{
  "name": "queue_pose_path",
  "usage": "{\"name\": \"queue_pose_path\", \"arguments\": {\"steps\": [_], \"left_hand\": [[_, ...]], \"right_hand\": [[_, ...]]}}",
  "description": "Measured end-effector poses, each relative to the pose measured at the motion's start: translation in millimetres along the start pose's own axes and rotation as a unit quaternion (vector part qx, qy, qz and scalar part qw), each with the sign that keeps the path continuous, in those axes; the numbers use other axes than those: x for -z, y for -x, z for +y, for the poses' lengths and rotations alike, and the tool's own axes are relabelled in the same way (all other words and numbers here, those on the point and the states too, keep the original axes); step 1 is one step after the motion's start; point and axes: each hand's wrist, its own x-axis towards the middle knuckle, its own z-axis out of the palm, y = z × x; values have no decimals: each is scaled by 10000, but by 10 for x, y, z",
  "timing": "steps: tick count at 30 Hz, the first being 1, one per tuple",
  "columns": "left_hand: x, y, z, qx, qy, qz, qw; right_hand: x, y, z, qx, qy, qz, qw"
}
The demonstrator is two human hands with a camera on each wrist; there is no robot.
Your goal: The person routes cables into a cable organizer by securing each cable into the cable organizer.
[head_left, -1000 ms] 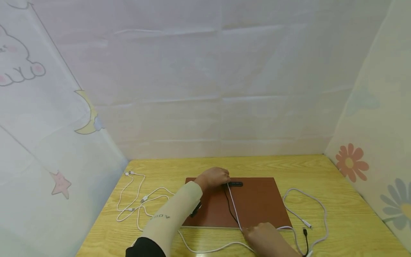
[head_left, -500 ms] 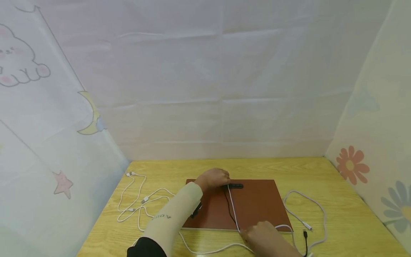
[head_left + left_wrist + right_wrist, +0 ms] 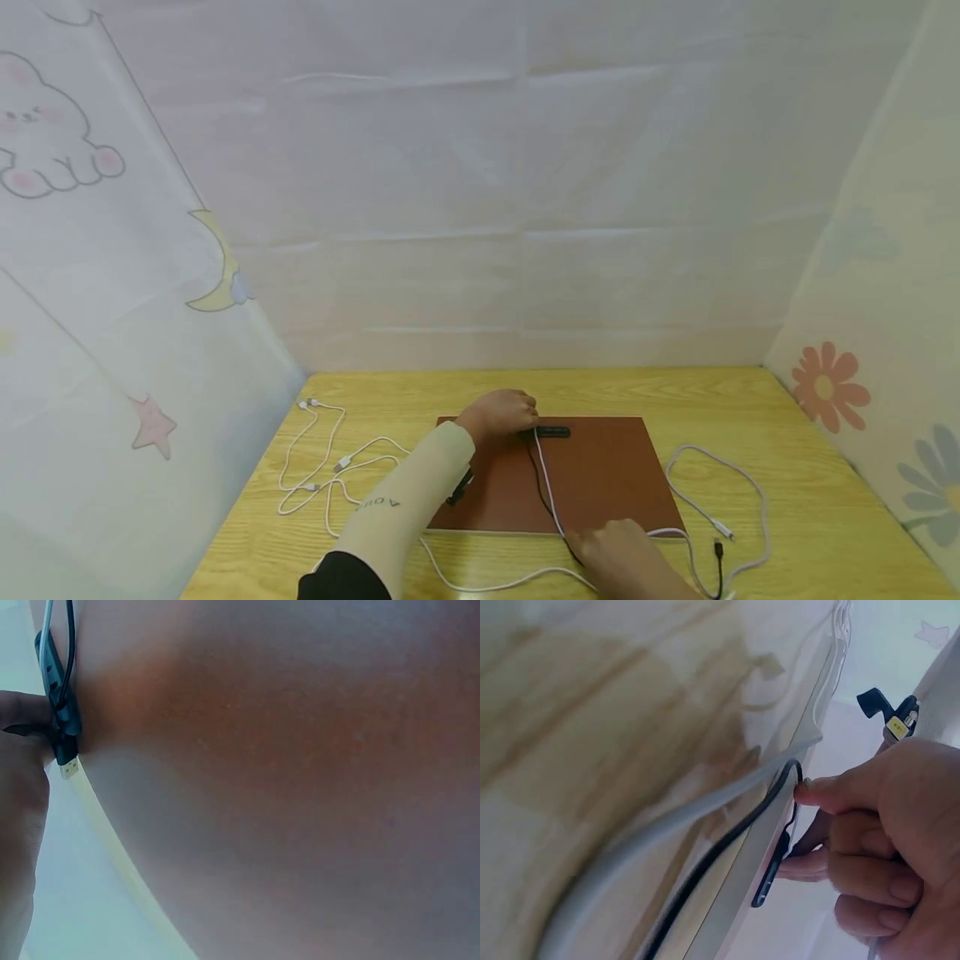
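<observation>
My left hand (image 3: 501,412) pinches a black USB plug (image 3: 66,750) at the far edge of the brown board (image 3: 600,475); its metal tip (image 3: 69,768) points out past the fingers. Beside it lies a slim black USB hub (image 3: 554,432). A white cable (image 3: 547,479) and a thin black cable (image 3: 538,477) run from there toward me. My right hand (image 3: 626,554) grips both at the board's near edge, fingers curled. In the right wrist view, the black cable (image 3: 727,840) bends up to the thumb tip, and another grey-white cable (image 3: 682,817) passes just in front.
Several white USB cables (image 3: 327,454) lie looped on the wooden table (image 3: 360,387) at left. To the right are a white cable with a plug (image 3: 722,528) and a black plug (image 3: 718,550). Patterned cloth walls (image 3: 855,433) enclose the table.
The head view has shifted slightly. A short bend of the black cable now shows beyond the board's near edge, by the right fingers. Both hands stay almost where they were.
</observation>
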Motion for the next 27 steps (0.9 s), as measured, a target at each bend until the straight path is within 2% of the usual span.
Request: {"name": "queue_pose_path", "arguments": {"steps": [3, 7, 10, 14, 17, 24, 27], "left_hand": [[-31, 2, -10, 67, 206, 9, 9998], [-44, 6, -32, 124, 88, 5, 9999], [-32, 8, -49, 115, -55, 24, 9999], [-24, 13, -62, 108, 35, 27, 9999], [-28, 12, -60, 145, 144, 44, 9998], [-98, 41, -1, 78, -90, 346, 9993], [-127, 68, 13, 131, -2, 555, 9984]], "right_hand": [[35, 3, 11, -238, -373, -421, 9981], [74, -20, 41, -442, -624, -931, 9927], [90, -45, 57, -422, -689, -1048, 9912], [113, -75, 73, -347, -856, -1129, 9893], [134, -97, 105, -389, -1019, -1364, 9846], [120, -105, 195, -658, -1487, -1880, 9686], [124, -105, 216, -786, -1582, -2019, 9633]]}}
